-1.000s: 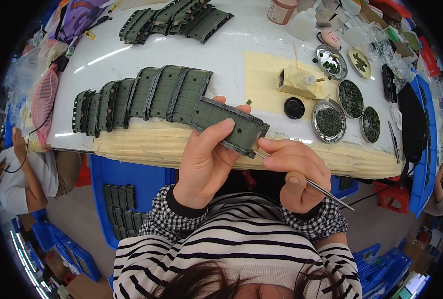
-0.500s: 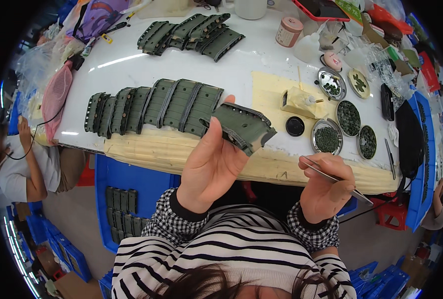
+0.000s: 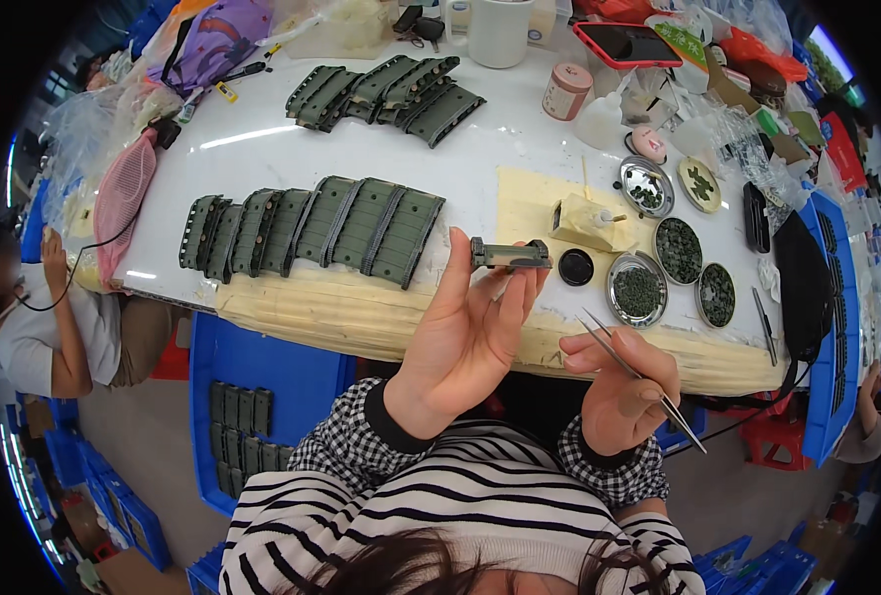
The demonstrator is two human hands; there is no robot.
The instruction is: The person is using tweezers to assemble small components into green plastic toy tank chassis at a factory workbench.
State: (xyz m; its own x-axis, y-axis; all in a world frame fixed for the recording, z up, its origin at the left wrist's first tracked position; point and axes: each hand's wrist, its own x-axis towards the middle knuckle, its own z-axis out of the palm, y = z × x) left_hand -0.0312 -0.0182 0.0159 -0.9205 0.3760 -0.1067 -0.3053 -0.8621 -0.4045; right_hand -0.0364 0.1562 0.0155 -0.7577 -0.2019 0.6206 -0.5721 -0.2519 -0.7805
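Raised above the table's front edge, my left hand [image 3: 465, 347] grips a dark green moulded panel [image 3: 510, 256] between thumb and fingers; the panel is seen nearly edge-on. Lower and to the right, my right hand [image 3: 624, 392] is closed around metal tweezers [image 3: 681, 421]. The tweezers' points are apart, with nothing visible between them, and they face up and left, away from the panel. Similar green panels [image 3: 321, 223] lie overlapped in a row left of my left hand. Beyond my right hand sits a round metal dish [image 3: 612, 291] of small green pieces.
More green panels [image 3: 381, 94] lie at the back. Several dishes of small parts [image 3: 678, 250], a black round lid [image 3: 576, 267] and a yellowish block [image 3: 584, 228] stand at right. A blue bin [image 3: 267, 347] holds panels below the table. Another person [image 3: 49, 347] sits at far left.
My left hand has moved right and turned the panel from its broad face to edge-on. My right hand has shifted slightly left and down, still with the tweezers, which now point more steeply upward.
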